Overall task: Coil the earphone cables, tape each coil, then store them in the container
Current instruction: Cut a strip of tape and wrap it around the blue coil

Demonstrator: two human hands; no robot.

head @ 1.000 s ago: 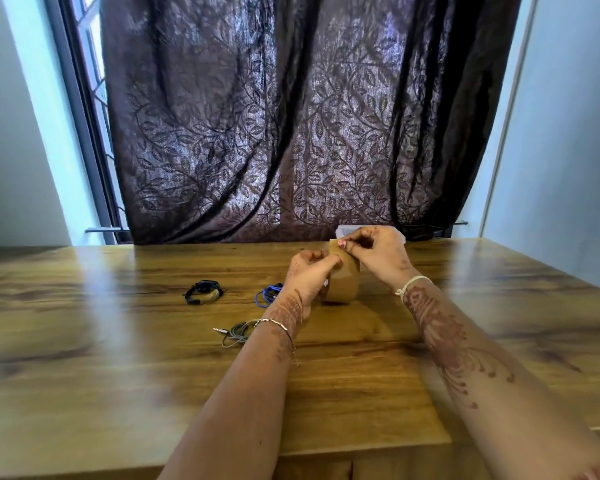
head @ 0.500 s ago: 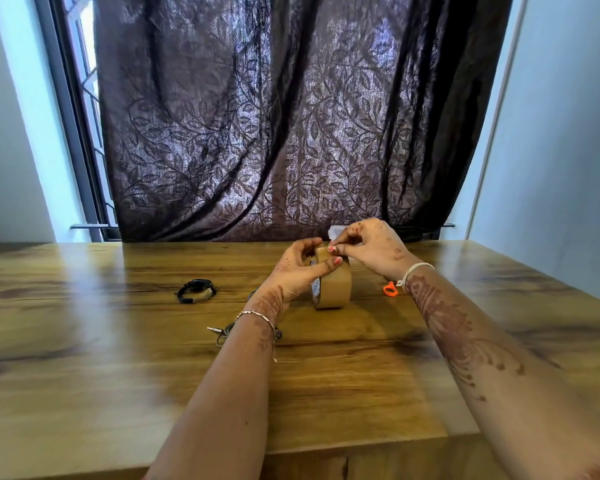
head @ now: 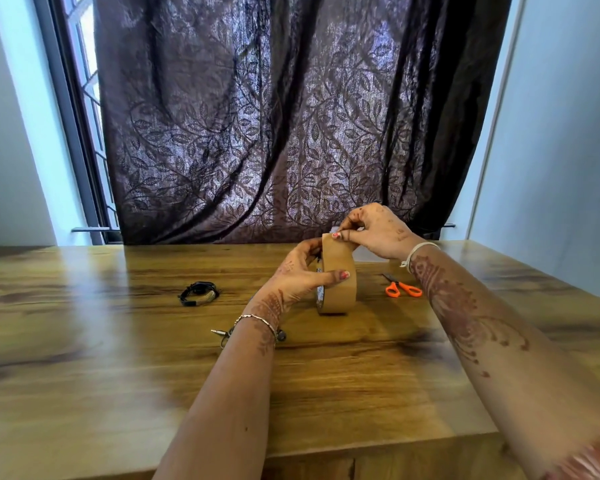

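Nearest me, a grey earphone sits half under my left wrist, not taped I'd guess. My left hand grips the tape roll upright on the table, and my right hand pinches the roll's loose end on top. Scissors are just right of it. The black coil to the left looks wound. The container is mostly hidden behind my right hand, so storing probably hasn't started.

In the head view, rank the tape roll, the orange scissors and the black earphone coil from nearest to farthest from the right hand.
1. Tape roll: standing on edge at centre; the right hand pinches its top.
2. Orange scissors: lying flat, right of the roll, near the right wrist.
3. Black earphone coil: far left, beyond the left hand.
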